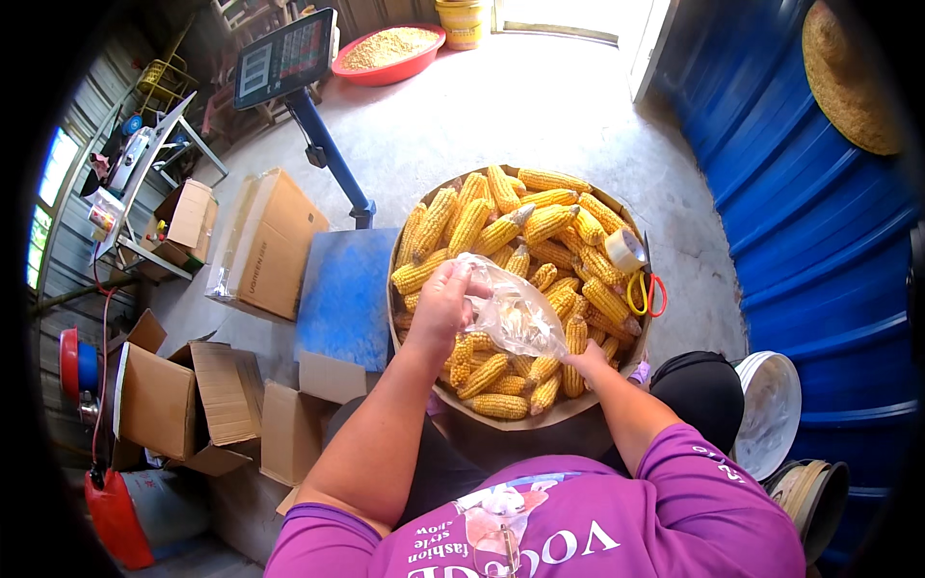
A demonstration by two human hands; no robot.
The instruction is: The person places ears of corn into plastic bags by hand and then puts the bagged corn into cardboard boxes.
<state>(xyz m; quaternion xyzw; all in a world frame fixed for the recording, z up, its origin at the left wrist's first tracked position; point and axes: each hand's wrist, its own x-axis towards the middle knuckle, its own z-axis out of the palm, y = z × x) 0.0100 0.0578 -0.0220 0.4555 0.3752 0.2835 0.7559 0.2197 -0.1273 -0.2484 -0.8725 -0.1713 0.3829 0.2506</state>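
Note:
A thin clear plastic bag (512, 300) is stretched over the heaped corn. My left hand (444, 298) pinches its upper left edge, and my right hand (589, 363) grips its lower right end. Whether the bag holds anything or just lets the corn show through, I cannot tell. Beneath it, husked yellow corn cobs (483, 376) fill a wide round container with a brown rim (520, 425). On the right side of the heap rest a roll of clear tape (626, 250) and scissors with one yellow and one red handle loop (656, 296), their blades partly hidden.
To the left stands a platform scale with a blue plate (343, 289) and a display (285, 58) on a post. Cardboard boxes (267, 242) crowd the left side. A white bucket (769, 412) is at right, beside a blue corrugated wall (809, 289). A red basin of kernels (390, 54) sits farther off.

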